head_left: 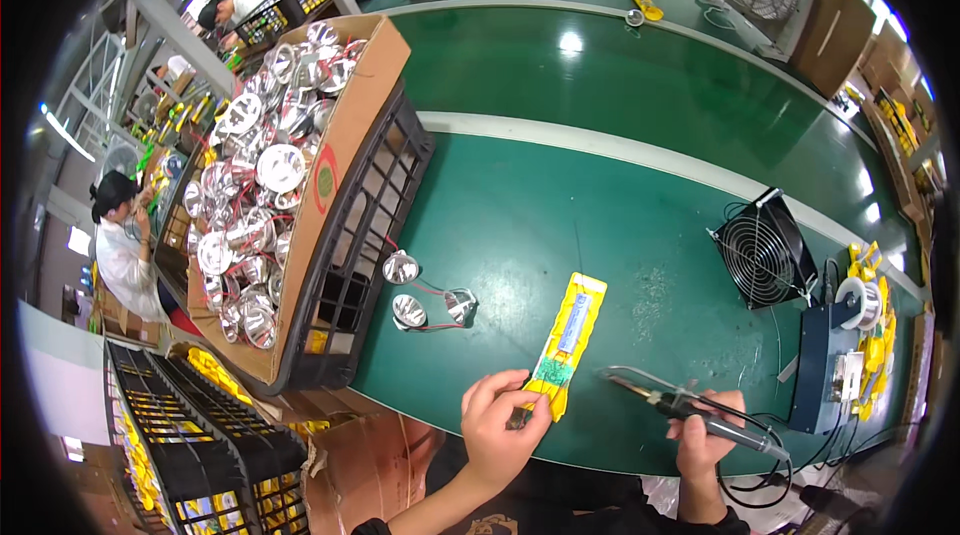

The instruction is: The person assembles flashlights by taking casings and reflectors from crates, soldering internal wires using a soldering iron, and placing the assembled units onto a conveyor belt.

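Note:
My left hand (503,427) is closed on the near end of a long yellow plastic housing (585,310). Inside the housing lie a blue cylindrical battery (575,324) and a small green circuit board (553,372), partly covered by my fingers. My right hand (702,435) is wrapped round the dark handle of a soldering iron (740,432). Its tip points left toward the circuit board and stays apart from it; a thin curved guide tube runs beside the tip. Left of the housing, three silvery reflector cups (408,312) with red wires lie on the green table (500,205).
A cardboard box (350,125) heaped with reflector cups rests on a black crate (375,195) at left. At right stand a black fan (765,253) and a blue soldering unit (822,365) with a solder spool (859,304). Cables trail near my right hand. A co-worker (125,245) sits far left.

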Available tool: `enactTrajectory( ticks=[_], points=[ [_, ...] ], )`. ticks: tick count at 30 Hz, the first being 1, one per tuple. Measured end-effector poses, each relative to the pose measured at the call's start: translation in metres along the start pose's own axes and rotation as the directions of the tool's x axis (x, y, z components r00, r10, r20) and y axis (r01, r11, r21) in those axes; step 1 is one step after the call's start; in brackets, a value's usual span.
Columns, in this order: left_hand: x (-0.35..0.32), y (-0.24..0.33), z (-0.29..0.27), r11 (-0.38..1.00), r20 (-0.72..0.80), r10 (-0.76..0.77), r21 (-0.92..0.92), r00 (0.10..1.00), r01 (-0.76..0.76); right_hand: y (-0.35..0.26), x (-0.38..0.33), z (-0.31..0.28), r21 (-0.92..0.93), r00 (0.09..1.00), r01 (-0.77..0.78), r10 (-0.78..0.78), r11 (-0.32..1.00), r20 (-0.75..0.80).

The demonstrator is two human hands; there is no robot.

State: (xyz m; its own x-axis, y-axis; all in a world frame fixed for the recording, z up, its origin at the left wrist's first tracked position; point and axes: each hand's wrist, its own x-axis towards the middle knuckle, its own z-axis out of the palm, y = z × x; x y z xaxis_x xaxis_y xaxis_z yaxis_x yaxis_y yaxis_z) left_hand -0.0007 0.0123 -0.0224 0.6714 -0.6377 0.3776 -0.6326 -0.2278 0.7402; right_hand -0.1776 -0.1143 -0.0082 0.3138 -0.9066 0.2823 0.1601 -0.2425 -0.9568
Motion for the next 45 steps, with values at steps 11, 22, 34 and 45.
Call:
enactTrajectory(
  ticks=[11, 22, 34, 45],
  points=[
    [-0.001, -0.008, 0.006, 0.991, 0.004, -0.123, -0.059, 0.992, 0.123, 0.004, 0.016, 0.024, -0.301, 0.901, 0.17, -0.025, 0.938, 0.432],
    [0.002, -0.011, 0.006, 0.993, 0.004, -0.11, -0.043, 0.994, 0.11, 0.01, 0.009, 0.029, -0.222, 0.95, 0.012, 0.058, 0.975, 0.306],
    [0.001, -0.011, 0.006, 0.995, 0.008, -0.097, -0.038, 0.995, 0.097, 0.014, 0.01, 0.025, -0.172, 0.93, 0.075, -0.007, 0.982, 0.368],
    [0.001, -0.012, 0.006, 0.996, 0.006, -0.084, -0.033, 0.996, 0.084, 0.013, 0.01, 0.024, -0.175, 0.924, 0.153, -0.077, 0.973, 0.375]
  ],
)
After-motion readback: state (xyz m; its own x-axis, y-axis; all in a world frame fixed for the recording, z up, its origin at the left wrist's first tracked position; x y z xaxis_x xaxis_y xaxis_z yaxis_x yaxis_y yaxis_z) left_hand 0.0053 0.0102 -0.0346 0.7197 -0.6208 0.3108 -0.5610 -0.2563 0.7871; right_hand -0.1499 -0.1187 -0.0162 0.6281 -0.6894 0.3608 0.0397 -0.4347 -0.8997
